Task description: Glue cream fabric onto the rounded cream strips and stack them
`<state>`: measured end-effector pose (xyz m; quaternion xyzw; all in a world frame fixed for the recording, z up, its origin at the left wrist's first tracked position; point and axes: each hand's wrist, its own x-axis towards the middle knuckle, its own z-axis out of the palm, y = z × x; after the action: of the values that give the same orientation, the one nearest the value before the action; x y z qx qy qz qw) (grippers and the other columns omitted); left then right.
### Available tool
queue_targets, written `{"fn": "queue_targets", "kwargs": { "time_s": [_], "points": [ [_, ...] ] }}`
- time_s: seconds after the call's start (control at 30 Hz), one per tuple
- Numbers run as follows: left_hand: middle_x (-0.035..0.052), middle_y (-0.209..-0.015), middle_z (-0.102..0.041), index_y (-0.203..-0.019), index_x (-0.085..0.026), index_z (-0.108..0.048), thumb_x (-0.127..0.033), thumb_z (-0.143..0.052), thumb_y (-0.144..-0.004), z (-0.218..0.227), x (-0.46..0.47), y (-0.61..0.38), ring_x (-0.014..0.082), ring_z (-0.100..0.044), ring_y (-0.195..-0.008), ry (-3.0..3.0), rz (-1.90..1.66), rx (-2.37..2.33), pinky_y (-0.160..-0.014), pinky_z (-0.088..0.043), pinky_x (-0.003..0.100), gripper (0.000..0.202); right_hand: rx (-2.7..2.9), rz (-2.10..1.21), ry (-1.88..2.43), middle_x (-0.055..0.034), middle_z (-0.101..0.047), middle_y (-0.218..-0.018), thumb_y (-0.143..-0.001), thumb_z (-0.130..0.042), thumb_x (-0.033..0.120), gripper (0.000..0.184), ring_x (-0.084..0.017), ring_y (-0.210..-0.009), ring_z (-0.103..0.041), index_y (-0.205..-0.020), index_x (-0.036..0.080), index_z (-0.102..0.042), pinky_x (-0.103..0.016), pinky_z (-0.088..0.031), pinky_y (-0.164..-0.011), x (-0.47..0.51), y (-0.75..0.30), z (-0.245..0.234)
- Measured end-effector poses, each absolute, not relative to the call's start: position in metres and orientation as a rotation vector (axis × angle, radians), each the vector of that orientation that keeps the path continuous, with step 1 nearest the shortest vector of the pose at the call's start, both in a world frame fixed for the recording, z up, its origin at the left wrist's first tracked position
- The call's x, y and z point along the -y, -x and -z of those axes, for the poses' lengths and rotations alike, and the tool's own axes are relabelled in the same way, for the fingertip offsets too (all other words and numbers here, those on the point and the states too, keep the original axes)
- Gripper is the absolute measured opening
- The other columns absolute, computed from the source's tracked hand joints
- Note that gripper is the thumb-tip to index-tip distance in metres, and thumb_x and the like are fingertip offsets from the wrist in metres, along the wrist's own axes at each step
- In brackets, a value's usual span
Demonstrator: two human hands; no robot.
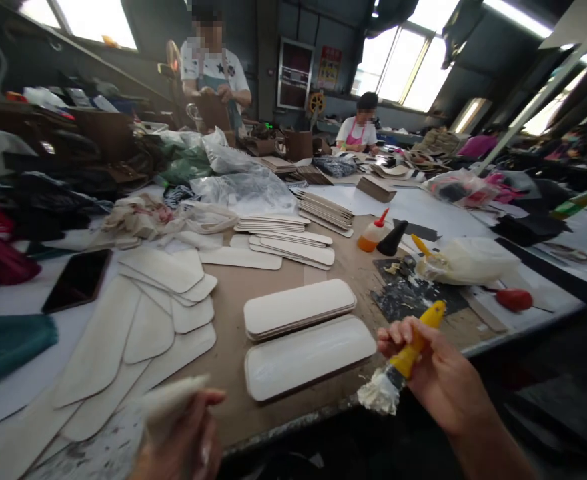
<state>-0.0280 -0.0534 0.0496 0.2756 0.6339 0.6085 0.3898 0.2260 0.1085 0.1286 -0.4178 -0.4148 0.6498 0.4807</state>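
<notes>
My right hand point(436, 357) is closed round the yellow handle of a brush point(408, 350), its bristles clotted with white paste and tilted down past the table's front edge. At the lower left, my left hand point(186, 430), blurred, grips a pale off-white panel point(171, 403) seen nearly edge-on. Between the hands lie two stacks of long white panels with rounded corners. The nearer stack point(311, 357) has a wet sheen on top; the farther stack point(301, 307) looks dry. Left of them, loose white panels point(148, 327) are fanned over one another.
Behind the stacks are more white panels point(293, 243), a glue bottle with a red tip point(372, 233) and a black cone-shaped thing point(392, 239). A paste-smeared dark board point(413, 293) and a plastic bag point(478, 260) lie right. A phone point(77, 280) is left. Two people work farther back.
</notes>
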Motion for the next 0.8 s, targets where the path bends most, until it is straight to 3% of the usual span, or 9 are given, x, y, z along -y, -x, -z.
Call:
{"fn": "queue_targets", "kwargs": {
  "time_s": [0.03,0.1,0.2,0.43,0.6,0.8],
  "points": [
    [-0.0083,-0.036,-0.039,-0.085,-0.019,-0.06,-0.058,-0.043,-0.083,-0.06,0.051,0.02,0.0053,-0.029,-0.024,-0.588,-1.519,-1.578,-0.027,-0.026,0.016,0.043,1.107,-1.592,1.015,0.0001,-0.05,-0.065,-0.076,-0.06,0.046,0.032,-0.016,-0.064,-0.055,-0.061,0.02,-0.048,-0.03,-0.051,-0.059,-0.104,-0.218,-0.133],
    [-0.0109,-0.035,-0.034,-0.089,-0.018,-0.058,-0.065,-0.051,-0.074,-0.078,0.046,0.004,0.0028,-0.021,-0.026,-0.239,-1.491,-1.227,-0.029,-0.022,0.015,0.05,1.322,-1.652,1.035,-0.0002,-0.051,-0.064,-0.078,-0.057,0.05,0.032,-0.013,-0.055,-0.049,-0.069,0.02,-0.054,-0.025,-0.045,-0.048,-0.093,-0.198,-0.138],
    [-0.0079,-0.035,-0.04,-0.085,-0.015,-0.059,-0.065,-0.057,-0.07,-0.092,0.04,-0.011,0.0024,-0.026,-0.029,-0.293,-1.484,-1.199,-0.033,-0.02,0.015,0.052,1.683,-1.8,1.027,0.0038,-0.042,-0.055,-0.078,-0.056,0.054,0.036,-0.008,-0.045,-0.037,-0.076,0.018,-0.058,-0.02,-0.033,-0.04,-0.075,-0.165,-0.137],
    [0.001,-0.04,-0.045,-0.045,-0.012,-0.053,-0.073,-0.054,-0.065,-0.095,0.044,-0.025,0.0051,-0.041,-0.034,-0.422,-1.331,-1.231,-0.038,-0.027,0.018,0.065,1.682,-1.979,0.938,0.0039,-0.049,-0.06,-0.067,-0.069,0.048,0.035,-0.011,-0.057,-0.047,-0.072,0.017,-0.054,-0.023,-0.042,-0.057,-0.048,-0.112,-0.123],
    [0.0005,-0.041,-0.049,-0.047,-0.012,-0.056,-0.066,-0.062,-0.064,-0.093,0.046,-0.027,0.0047,-0.044,-0.034,-0.375,-1.36,-1.16,-0.038,-0.031,0.017,0.057,1.682,-1.942,0.952,0.0047,-0.049,-0.057,-0.067,-0.071,0.041,0.029,-0.009,-0.054,-0.045,-0.067,0.017,-0.054,-0.02,-0.04,-0.052,-0.047,-0.109,-0.121],
    [0.0019,-0.043,-0.054,-0.05,-0.011,-0.06,-0.062,-0.066,-0.064,-0.092,0.048,-0.027,0.0059,-0.047,-0.035,-0.389,-1.433,-1.188,-0.037,-0.031,0.016,0.054,1.823,-1.744,0.902,0.0028,-0.048,-0.056,-0.075,-0.062,0.044,0.03,-0.011,-0.052,-0.046,-0.064,0.018,-0.052,-0.021,-0.04,-0.046,-0.043,-0.107,-0.122]
  ]
}}
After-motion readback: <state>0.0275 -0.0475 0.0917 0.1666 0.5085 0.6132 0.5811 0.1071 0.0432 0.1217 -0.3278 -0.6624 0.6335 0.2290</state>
